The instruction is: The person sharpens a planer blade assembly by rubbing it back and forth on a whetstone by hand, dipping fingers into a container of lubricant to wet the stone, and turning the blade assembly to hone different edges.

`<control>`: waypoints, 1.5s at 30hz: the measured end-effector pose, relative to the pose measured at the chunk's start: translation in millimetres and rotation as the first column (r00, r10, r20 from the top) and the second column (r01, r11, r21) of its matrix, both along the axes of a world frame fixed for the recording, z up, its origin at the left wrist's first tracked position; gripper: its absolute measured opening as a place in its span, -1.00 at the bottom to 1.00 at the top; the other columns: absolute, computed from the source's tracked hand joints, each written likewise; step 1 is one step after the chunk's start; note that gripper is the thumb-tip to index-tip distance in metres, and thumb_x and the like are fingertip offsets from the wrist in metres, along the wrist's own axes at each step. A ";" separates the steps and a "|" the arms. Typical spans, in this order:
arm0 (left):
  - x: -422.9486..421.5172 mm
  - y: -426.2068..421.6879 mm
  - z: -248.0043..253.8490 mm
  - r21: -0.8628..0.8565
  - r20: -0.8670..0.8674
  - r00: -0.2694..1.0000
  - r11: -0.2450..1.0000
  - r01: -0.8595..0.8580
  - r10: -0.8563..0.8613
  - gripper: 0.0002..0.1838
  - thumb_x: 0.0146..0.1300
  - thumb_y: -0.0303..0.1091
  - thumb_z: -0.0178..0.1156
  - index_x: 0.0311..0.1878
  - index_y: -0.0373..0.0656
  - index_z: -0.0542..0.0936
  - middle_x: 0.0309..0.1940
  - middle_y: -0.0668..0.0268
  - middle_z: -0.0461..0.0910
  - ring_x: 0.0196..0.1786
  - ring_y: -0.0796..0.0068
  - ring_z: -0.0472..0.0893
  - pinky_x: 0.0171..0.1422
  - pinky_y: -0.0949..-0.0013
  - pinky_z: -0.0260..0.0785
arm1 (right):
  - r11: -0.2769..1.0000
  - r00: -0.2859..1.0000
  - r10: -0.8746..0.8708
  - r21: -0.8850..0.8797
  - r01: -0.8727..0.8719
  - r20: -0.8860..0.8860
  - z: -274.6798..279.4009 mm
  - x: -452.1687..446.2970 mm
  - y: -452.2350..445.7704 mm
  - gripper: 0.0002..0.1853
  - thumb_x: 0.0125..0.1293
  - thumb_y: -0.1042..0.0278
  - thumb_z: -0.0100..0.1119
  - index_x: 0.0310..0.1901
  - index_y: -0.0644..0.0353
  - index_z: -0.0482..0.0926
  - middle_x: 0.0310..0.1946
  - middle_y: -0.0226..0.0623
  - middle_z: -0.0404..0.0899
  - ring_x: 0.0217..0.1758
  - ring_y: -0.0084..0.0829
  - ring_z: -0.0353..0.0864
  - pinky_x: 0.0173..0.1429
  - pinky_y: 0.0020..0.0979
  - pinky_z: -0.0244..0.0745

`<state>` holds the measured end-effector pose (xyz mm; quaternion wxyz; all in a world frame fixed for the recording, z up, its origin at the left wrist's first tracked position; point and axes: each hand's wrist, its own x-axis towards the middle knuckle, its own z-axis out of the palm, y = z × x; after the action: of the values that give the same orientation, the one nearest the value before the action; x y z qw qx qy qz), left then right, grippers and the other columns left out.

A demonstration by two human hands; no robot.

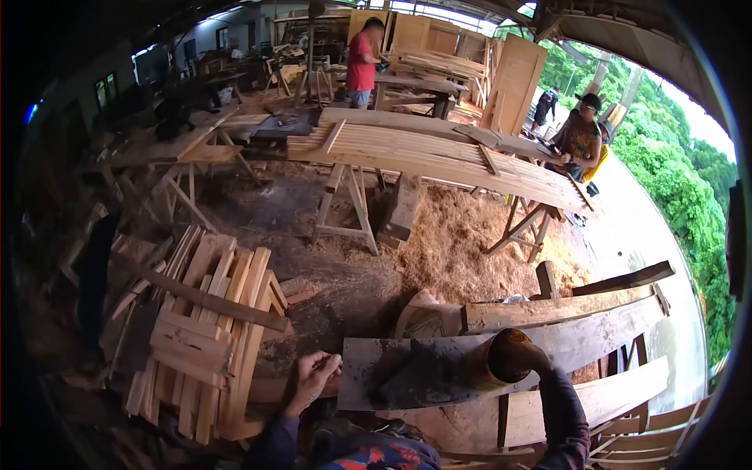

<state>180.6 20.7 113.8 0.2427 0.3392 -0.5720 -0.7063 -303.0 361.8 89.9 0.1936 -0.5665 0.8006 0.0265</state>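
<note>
A grey-brown board (pixel 439 395) lies in front of me, stained dark along its left part. On it stands a round can (pixel 476 363), tilted in view, with a dark inside. My right hand (pixel 529 356) reaches over the rim into the can, and its fingers are hidden there. Beside the board's left end I hold my left hand (pixel 315 378) up, fingers curled in and pressed together. Whether something small is between those fingers I cannot make out.
A stack of cut wood pieces (pixel 207 329) lies to the left. Ahead, a slatted wooden panel (pixel 439 157) rests on sawhorses (pixel 348 207) above wood shavings (pixel 462 235). A person in red (pixel 361 66) stands at the back; other people (pixel 581 137) are at the right.
</note>
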 end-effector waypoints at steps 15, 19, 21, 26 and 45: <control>-4.0 5.3 4.1 -0.033 -0.028 1.000 0.999 -0.007 0.006 -0.67 0.51 -0.15 0.36 -0.15 -0.31 0.73 -0.35 0.35 0.73 -0.28 0.68 0.65 -0.11 0.54 0.48 | 0.998 0.998 -0.062 -0.033 0.061 -0.018 14.0 20.5 -6.3 -0.72 0.26 0.23 0.32 -0.06 0.18 0.72 -0.34 0.05 0.78 -0.30 0.12 0.80 -0.22 0.07 0.67; -6.3 9.2 2.5 -0.037 -0.011 1.000 0.999 0.016 -0.016 -0.65 0.52 -0.12 0.35 -0.14 -0.31 0.72 -0.33 0.38 0.73 -0.26 0.70 0.66 -0.10 0.56 0.49 | 0.992 0.993 -0.115 -0.058 0.113 -0.031 -5.9 9.8 0.8 -0.77 0.25 0.23 0.33 -0.17 0.19 0.74 -0.33 0.10 0.77 -0.26 0.14 0.80 -0.18 0.07 0.69; -6.5 11.8 2.1 -0.030 -0.011 1.000 1.000 0.005 -0.006 -0.65 0.52 -0.12 0.35 -0.14 -0.31 0.72 -0.33 0.39 0.73 -0.25 0.71 0.66 -0.10 0.56 0.49 | 0.993 0.990 -0.118 0.003 0.119 -0.073 -17.2 3.9 1.6 -0.78 0.24 0.24 0.34 -0.21 0.20 0.75 -0.33 0.11 0.77 -0.25 0.14 0.80 -0.17 0.07 0.69; -3.8 14.8 -2.0 -0.016 -0.023 0.999 0.999 -0.030 0.030 -0.66 0.52 -0.13 0.36 -0.12 -0.30 0.72 -0.32 0.39 0.73 -0.24 0.72 0.66 -0.11 0.57 0.50 | 0.998 0.998 -0.057 -0.001 0.057 -0.004 -68.1 -25.4 7.6 -0.78 0.23 0.24 0.37 -0.18 0.19 0.78 -0.30 0.03 0.79 -0.19 0.12 0.81 -0.08 0.06 0.70; 3.3 -19.1 -29.3 0.025 -0.097 0.995 1.000 0.001 0.001 -0.69 0.50 -0.17 0.37 -0.13 -0.28 0.74 -0.33 0.36 0.73 -0.25 0.68 0.65 -0.10 0.51 0.46 | 0.979 0.994 -0.073 -0.197 0.056 -0.083 42.4 14.5 -4.3 -0.67 0.35 0.11 0.38 -0.02 0.19 0.74 -0.22 -0.08 0.77 -0.24 -0.06 0.78 -0.13 -0.11 0.67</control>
<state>183.9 1.6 84.5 0.2662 0.3075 -0.5507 -0.7289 -288.5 357.5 132.2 0.1019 -0.5547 0.8252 -0.0330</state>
